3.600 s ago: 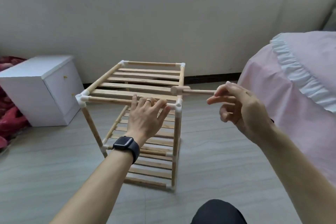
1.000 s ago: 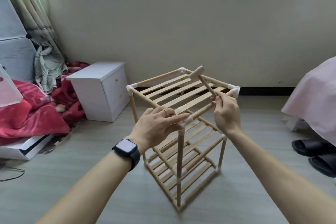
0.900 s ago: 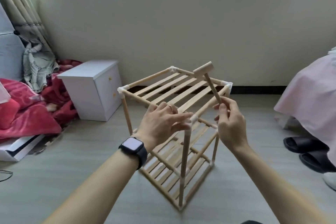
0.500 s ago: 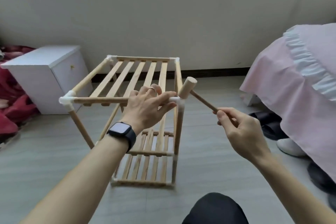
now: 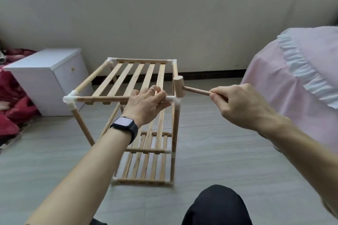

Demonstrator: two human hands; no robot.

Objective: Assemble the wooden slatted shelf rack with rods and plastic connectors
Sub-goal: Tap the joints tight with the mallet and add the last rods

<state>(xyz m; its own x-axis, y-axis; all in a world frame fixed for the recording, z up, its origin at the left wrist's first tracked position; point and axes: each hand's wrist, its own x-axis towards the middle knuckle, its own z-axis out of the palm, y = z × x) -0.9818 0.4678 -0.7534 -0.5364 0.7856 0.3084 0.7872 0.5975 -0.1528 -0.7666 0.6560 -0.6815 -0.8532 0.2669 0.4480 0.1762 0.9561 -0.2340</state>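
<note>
Left hand (image 5: 146,104), fingers apparently curled round the front rod (image 5: 102,99) beside the corner connector (image 5: 176,100), steadies the rack (image 5: 139,73); right hand (image 5: 236,102) grips the mallet (image 5: 178,86), head upon that connector, to seat it.

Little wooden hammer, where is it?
Head view, right of centre: the right hand grips the hammer by its handle, its head at the rack's near-right white connector.

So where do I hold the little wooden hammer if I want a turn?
Hold the wooden mallet by the far end of its thin handle, coming from the right, as the right hand does. The handle sticks out sideways to the right, and the thick head is at the white corner connector, so that end must stay free to tap.
</note>
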